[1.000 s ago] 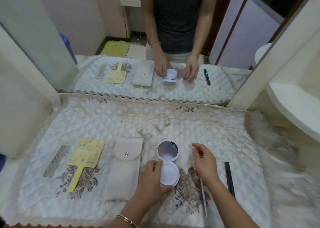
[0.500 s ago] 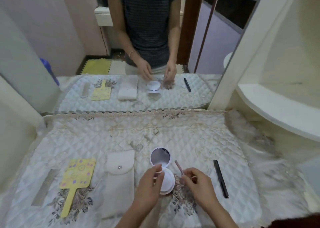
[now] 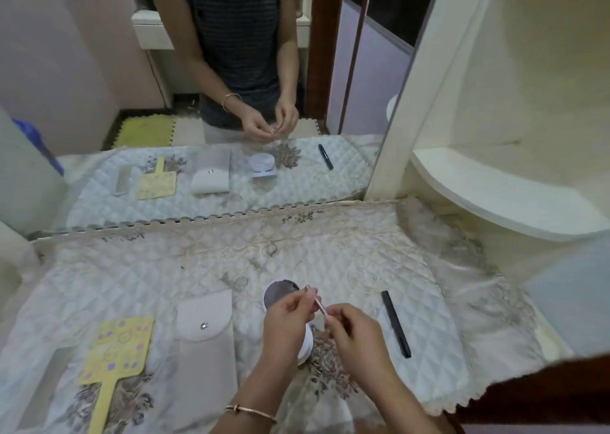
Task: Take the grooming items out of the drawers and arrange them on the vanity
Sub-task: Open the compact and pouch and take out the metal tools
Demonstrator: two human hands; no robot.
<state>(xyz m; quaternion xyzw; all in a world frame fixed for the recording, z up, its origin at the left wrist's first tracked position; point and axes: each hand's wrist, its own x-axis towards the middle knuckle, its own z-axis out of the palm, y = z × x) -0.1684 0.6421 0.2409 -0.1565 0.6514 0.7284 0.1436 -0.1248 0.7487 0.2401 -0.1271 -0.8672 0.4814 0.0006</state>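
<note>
Both my hands hold a thin pinkish stick (image 3: 319, 305) above the quilted vanity cloth (image 3: 330, 255). My left hand (image 3: 286, 324) pinches its upper end and my right hand (image 3: 358, 338) pinches its lower end. Under my hands lies an open white round compact (image 3: 279, 296) with its mirror lid up, largely covered by my left hand. To the left lie a white snap pouch (image 3: 204, 338), a yellow hand mirror (image 3: 117, 351) and a comb (image 3: 43, 381). A black pencil (image 3: 396, 323) lies to the right.
The vanity's large mirror (image 3: 231, 103) stands behind the cloth and reflects the person and the items. A cream curved shelf (image 3: 501, 196) juts out at the right. A dark wooden edge (image 3: 544, 390) shows at the lower right.
My left hand has left the compact and risen to take the stick's upper end, so both hands now hold the stick. The camera has tilted up and to the right.
</note>
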